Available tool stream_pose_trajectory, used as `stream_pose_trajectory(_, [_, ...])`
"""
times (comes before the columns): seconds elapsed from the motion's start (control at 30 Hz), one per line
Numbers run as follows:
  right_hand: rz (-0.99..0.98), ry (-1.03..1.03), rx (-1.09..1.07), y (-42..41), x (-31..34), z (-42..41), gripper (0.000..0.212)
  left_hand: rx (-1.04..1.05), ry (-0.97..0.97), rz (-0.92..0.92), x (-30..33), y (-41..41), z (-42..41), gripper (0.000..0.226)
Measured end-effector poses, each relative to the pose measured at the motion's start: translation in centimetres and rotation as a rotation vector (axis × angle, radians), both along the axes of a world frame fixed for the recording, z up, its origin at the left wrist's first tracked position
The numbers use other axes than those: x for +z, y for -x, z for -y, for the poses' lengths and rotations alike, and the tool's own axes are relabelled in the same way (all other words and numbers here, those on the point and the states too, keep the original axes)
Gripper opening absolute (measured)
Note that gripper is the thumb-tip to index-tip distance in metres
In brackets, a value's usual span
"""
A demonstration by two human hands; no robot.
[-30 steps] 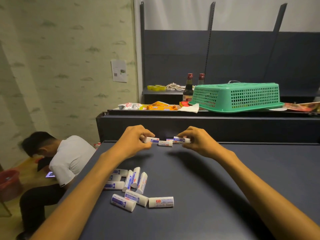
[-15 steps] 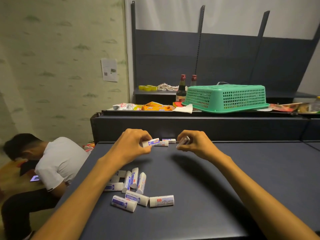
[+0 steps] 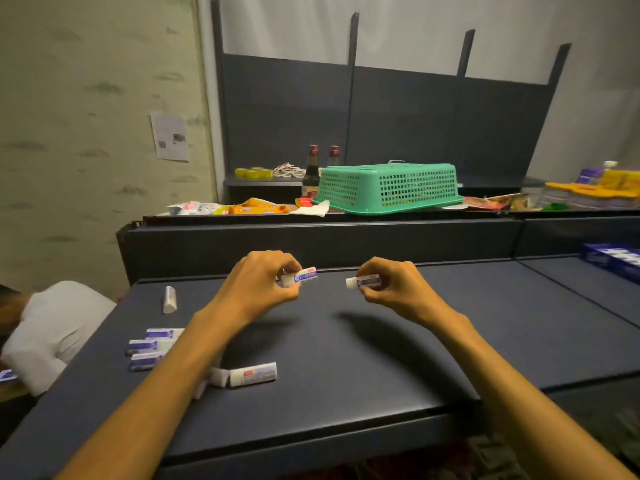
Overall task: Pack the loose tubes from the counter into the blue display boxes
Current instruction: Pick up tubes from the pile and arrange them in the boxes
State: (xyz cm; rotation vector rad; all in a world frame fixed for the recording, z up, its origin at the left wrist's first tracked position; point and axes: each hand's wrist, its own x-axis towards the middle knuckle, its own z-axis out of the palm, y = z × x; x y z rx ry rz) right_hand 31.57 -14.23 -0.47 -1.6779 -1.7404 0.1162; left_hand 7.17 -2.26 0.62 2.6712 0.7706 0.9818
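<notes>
Pinching a tube apiece, both hands hang above the far half of the dark counter (image 3: 363, 358). The left hand (image 3: 258, 285) has its fingers curled round a white tube with a blue label (image 3: 302, 276), the tube poking out to the right at a slight upward tilt. The right hand (image 3: 398, 284) grips a second tube (image 3: 363, 282) between thumb and fingertips, white cap end pointing left toward the other hand. The two tubes are near each other but apart, with open counter showing between them.

Down on the counter, loose tubes (image 3: 149, 348) lie in a small cluster by the left forearm, partly hidden behind it. One more tube (image 3: 252, 374) lies on its side just right of that forearm, red mark facing up. A lone tube (image 3: 169, 299) sits farther back toward the left edge, well apart from the rest.

Off at the right edge, a blue display box (image 3: 611, 259) rests on the neighbouring counter section, well apart from both hands; what it holds is too blurred to say.

Behind, on the raised ledge, an upturned green basket (image 3: 388, 188) sits beside two dark bottles (image 3: 311, 171) and some snack packets (image 3: 256, 207). A person in a white shirt (image 3: 48, 327) is bent low at the left.
</notes>
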Motion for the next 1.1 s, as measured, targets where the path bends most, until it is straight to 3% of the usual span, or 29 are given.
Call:
stream_pose_trajectory(0.4, [0.093,-0.137,-0.186,-14.5,-0.8,22.2,0.028,-0.127,-0.085,-0.013,-0.2,-16.5,17.7,0.024])
stream_pose_trajectory(0.6, [0.118,-0.081,-0.32,-21.9,-0.6,32.2,0.026,-0.187,-0.15,-0.041,0.3,-25.7,26.4,0.019])
stream_pose_trajectory(1.1, [0.152,-0.05,-0.627,-42.4,-1.5,45.8,0.023,-0.395,-0.227,-0.148,0.1,-51.3,36.3,0.022])
